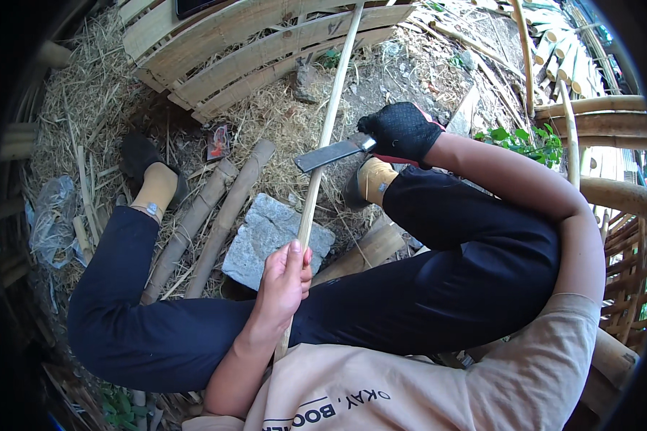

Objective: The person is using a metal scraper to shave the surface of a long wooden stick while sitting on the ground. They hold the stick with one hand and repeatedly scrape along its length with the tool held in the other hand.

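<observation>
A long, thin bamboo strip (pixel 326 136) runs from my lap up to the slatted bamboo bench at the top. My bare left hand (pixel 282 280) is closed round its lower part, thumb lying along it. In a black and red glove, my right hand (pixel 401 133) grips the handle of a broad-bladed knife (pixel 332 154). The blade points left and crosses the strip above my left hand; whether its edge cuts into the wood I cannot tell. Below the blade, a grey stone block (pixel 260 241) lies on the ground between my legs.
A slatted bamboo bench (pixel 230 61) stands ahead, a dark flat device (pixel 194 6) on it. Bamboo poles (pixel 226 212) lie by the stone. A clear plastic bag (pixel 53 223) is at the left. Cut bamboo (pixel 568 61) is piled far right, near a bamboo frame (pixel 604 118). Shavings cover the ground.
</observation>
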Tool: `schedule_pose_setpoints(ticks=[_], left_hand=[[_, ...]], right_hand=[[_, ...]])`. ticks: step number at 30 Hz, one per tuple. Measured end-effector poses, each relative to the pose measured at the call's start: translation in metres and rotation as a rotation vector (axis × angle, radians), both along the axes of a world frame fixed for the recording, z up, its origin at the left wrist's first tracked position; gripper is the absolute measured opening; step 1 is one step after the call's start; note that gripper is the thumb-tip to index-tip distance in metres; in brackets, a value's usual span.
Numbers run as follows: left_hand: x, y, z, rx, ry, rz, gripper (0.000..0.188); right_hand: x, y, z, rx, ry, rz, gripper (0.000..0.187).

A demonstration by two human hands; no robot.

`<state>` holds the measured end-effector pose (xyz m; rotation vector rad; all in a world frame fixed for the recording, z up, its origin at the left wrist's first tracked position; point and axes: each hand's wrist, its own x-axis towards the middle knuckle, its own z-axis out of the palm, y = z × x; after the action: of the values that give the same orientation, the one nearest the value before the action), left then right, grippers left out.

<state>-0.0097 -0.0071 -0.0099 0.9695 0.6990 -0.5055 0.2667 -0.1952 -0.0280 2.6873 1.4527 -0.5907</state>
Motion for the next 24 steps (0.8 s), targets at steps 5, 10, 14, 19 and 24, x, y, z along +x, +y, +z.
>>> schedule_pose_setpoints(ticks=[5, 10, 14, 19, 24], left_hand=[[0.002, 0.0, 0.003, 0.013, -0.003, -0.005, 0.036], [0.001, 0.002, 0.003, 0.007, 0.008, -0.001, 0.036], [0.001, 0.002, 0.004, 0.018, 0.016, -0.006, 0.037], [-0.001, 0.004, 0.007, 0.0, 0.018, -0.014, 0.037], [0.001, 0.004, 0.009, -0.021, 0.008, -0.007, 0.035]], right_hand=[[0.001, 0.0, 0.005, 0.006, -0.01, -0.031, 0.018], [0.003, 0.0, 0.004, 0.015, -0.037, -0.016, 0.022], [0.006, -0.004, 0.004, 0.061, -0.063, -0.017, 0.022], [0.043, -0.02, 0.007, 0.063, -0.208, -0.237, 0.02], [0.065, -0.033, 0.018, -0.007, -0.192, -0.435, 0.028]])
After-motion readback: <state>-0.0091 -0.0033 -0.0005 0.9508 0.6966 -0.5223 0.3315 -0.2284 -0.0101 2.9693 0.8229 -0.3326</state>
